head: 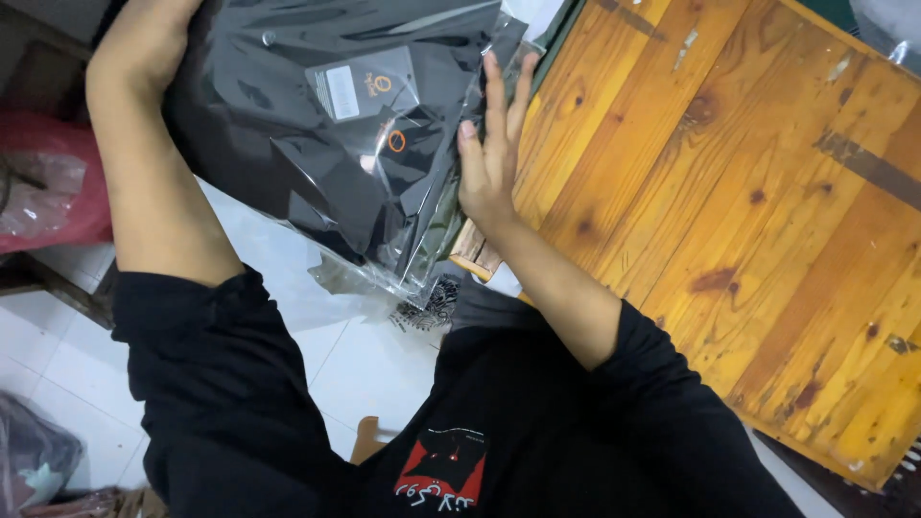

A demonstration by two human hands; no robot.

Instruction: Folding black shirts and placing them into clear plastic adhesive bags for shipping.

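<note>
A black shirt (pixel 537 432) with a red and white print fills the bottom of the frame, worn by the person whose arms reach up from it. Above, in the upper middle, a clear plastic bag (pixel 355 125) holding a folded black garment is lifted off the wooden table (pixel 748 221) and tilted toward the camera, seemingly so its grey paper tag with an orange ring can be seen. The left hand (pixel 144 43), at the upper left, supports the bag from behind its far edge; its fingers are hidden by the package, so how tightly it grips cannot be told. The right hand (pixel 489 158) is spread flat, fingers straight and pointing up, pressed against the bag's right edge to steady it rather than clasp it. The bag's loose lower flap hangs down over the table's near corner. To the right, orange-brown planks with dark knots run across the frame. White floor tiles (pixel 365 374) show below the bag, and a red plastic bag (pixel 48 192) sits at the far left edge.
</note>
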